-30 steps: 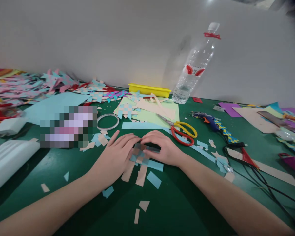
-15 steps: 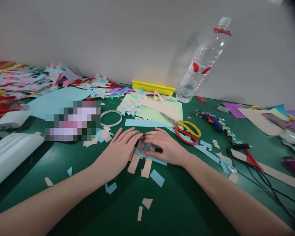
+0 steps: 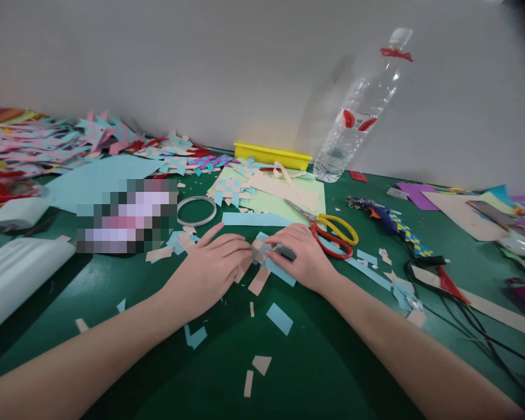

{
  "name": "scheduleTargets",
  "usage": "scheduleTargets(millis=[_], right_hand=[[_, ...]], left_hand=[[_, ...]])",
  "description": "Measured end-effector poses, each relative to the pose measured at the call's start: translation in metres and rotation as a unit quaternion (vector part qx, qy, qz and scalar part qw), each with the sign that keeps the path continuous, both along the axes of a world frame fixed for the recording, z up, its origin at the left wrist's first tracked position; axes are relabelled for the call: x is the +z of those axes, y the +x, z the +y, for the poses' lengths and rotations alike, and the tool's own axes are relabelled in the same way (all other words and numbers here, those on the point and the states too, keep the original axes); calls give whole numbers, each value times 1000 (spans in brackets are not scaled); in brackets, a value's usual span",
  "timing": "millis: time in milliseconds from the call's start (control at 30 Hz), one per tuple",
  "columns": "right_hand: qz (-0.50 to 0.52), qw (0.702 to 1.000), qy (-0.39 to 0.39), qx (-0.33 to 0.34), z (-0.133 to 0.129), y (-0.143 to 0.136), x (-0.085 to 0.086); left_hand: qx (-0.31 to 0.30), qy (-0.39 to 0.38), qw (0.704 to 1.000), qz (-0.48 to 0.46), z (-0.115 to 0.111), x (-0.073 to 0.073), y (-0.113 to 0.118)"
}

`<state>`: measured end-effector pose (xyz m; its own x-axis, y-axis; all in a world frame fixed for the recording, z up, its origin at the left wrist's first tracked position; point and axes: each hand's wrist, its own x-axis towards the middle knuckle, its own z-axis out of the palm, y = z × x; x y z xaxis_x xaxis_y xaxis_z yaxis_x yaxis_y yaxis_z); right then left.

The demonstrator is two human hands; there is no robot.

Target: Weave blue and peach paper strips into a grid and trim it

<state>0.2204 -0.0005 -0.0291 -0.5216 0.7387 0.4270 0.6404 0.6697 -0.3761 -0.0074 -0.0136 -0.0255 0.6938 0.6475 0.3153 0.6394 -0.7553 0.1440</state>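
A small weave of pale blue and peach paper strips [image 3: 259,251] is between my two hands, its loose ends pointing down and to the right. My left hand [image 3: 216,265] has its fingers closed on the left side of the weave. On the other side, the fingers and thumb of my right hand [image 3: 298,254] pinch its right edge, with a small dark object [image 3: 285,252] showing by the thumb. Scissors with one yellow and one red handle [image 3: 332,233] lie just beyond my right hand. A blue strip [image 3: 256,219] lies behind the hands.
A roll of tape [image 3: 196,210] and a blurred-out phone [image 3: 131,216] lie left. A water bottle [image 3: 356,111] leans on the wall beside a yellow tray [image 3: 271,156]. Black cables [image 3: 468,318] are at right. Paper scraps [image 3: 280,318] dot the green table [image 3: 166,373].
The weave has turned and lifted a little, its peach ends now slanting. My right fingers have curled into a pinch and my left fingers have drawn together. A small peach scrap now shows below.
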Motion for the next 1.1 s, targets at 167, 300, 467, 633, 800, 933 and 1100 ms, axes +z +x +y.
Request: scheduleTargets(millis=[167, 300, 467, 633, 800, 933, 1100], right_hand=[[-23, 1000, -4, 10, -5, -4, 1], [-51, 998, -11, 18, -5, -6, 2], [-53, 998, -16, 36, -4, -4, 2], [-43, 998, -10, 45, -3, -2, 0], [-45, 998, -6, 38, -4, -5, 2], [-45, 996, 49, 52, -6, -7, 2], [-81, 990, 73, 94, -5, -5, 0]], left_hand=[[-13, -10, 1000, 3, -1, -1, 2], [-9, -8, 1000, -4, -2, 1, 2], [-4, -3, 1000, 5, -3, 4, 2], [-14, 11, 999, 32, -2, 1, 1], [-19, 16, 997, 66, -3, 2, 2], [-20, 13, 998, 65, -2, 2, 2], [-20, -6, 998, 52, 2, -2, 0]])
